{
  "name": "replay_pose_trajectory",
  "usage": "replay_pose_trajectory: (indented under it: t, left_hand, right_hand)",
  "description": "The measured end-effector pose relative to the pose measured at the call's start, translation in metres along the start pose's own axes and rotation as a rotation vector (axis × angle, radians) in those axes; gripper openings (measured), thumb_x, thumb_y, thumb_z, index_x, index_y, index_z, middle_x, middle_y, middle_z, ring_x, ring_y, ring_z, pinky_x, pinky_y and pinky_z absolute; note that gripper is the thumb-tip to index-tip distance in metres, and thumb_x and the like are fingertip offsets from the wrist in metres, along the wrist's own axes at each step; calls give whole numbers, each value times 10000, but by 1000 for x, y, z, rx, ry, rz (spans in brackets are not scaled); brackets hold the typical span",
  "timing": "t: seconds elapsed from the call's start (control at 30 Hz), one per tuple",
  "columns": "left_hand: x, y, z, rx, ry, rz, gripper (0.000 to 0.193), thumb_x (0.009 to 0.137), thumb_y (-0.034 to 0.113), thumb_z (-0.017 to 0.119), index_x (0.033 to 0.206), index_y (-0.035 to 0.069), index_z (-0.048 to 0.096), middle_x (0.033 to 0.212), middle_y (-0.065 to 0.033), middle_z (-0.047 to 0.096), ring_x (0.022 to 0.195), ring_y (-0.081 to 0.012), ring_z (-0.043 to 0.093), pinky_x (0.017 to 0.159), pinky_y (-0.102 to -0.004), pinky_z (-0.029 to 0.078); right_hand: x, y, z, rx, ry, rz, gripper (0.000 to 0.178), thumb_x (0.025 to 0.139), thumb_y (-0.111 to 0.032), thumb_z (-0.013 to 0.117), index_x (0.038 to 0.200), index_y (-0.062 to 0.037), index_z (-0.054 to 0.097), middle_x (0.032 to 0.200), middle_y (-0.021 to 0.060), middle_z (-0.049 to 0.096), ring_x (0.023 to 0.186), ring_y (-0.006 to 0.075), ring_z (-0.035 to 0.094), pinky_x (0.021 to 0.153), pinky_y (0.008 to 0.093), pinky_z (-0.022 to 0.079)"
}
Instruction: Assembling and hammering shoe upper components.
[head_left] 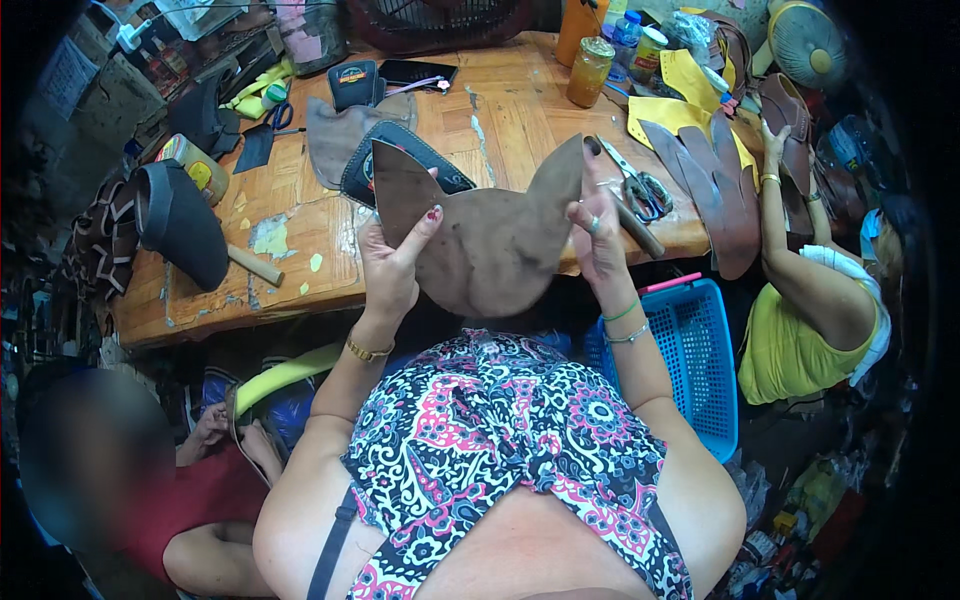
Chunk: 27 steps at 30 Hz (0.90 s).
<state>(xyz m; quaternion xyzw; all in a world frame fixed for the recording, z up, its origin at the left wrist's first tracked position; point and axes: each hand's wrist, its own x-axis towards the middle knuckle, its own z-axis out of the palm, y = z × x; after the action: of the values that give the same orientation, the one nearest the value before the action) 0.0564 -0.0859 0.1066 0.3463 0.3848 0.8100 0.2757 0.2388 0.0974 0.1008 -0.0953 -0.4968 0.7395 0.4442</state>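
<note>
Raised above the near edge of the table is a brown leather piece (490, 250) with a rounded bottom and two pointed upper ends. My left hand (392, 258) grips its left side, thumb in front and the other fingers mostly hidden behind. At the right side, my right hand (600, 238) holds the edge, with a fingertip near the right point. Behind the leather piece lies a dark panel (385, 150) with light edge stitching, partly covered. A greyish-brown leather piece (328, 140) lies flat to its left. Scissors (640, 185) rest right of my right hand.
A cylindrical rod (640, 232) lies near the table edge; a wooden handle (255, 265) lies left. Jars (591, 72) stand at the back. Brown leather strips (725, 190) overhang right. A blue basket (705, 360) is below. Co-workers sit left and right, one in a yellow top (810, 335).
</note>
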Motion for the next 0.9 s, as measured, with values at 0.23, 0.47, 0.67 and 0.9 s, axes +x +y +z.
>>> replay_pose_trajectory:
  t: [0.23, 0.47, 0.67, 0.9]
  left_hand:
    - [-2, -7, 7, 19, -61, -75, 344, 1004, 80, 627, 1338, -1, 639, 1384, -111, 649, 1148, -132, 642, 1017, -325, 498]
    - [27, 15, -29, -99, -162, -302, 538, 1094, 283, 399, 1468, -96, 472, 1401, -136, 606, 1258, -193, 592, 1090, -363, 448]
    - [30, -2, -46, -50, -267, -429, 406, 991, 9, 602, 1397, -15, 599, 1348, -92, 644, 1135, -131, 639, 997, -285, 511]
    - [31, -11, -44, 28, -331, -471, 302, 935, -13, 680, 1236, -1, 708, 1203, -111, 719, 1052, -145, 690, 954, -279, 562]
  right_hand:
    - [-2, -25, 8, 5, -348, 510, 725, 818, -147, 839, 1429, 53, 503, 1414, 188, 587, 1291, 276, 582, 1135, 428, 437]
    - [-7, -43, 7, -403, -312, 422, 404, 894, -51, 742, 1274, 36, 635, 1245, 127, 710, 1149, 197, 655, 1028, 357, 500]
    - [-19, -37, 32, -568, -326, 333, 254, 943, 15, 647, 1193, -18, 676, 1203, 73, 732, 1160, 149, 638, 1037, 331, 471]
    - [-17, -19, 51, -700, -411, 183, 396, 770, -50, 877, 1127, -8, 712, 1090, 53, 748, 1011, 92, 671, 912, 274, 525]
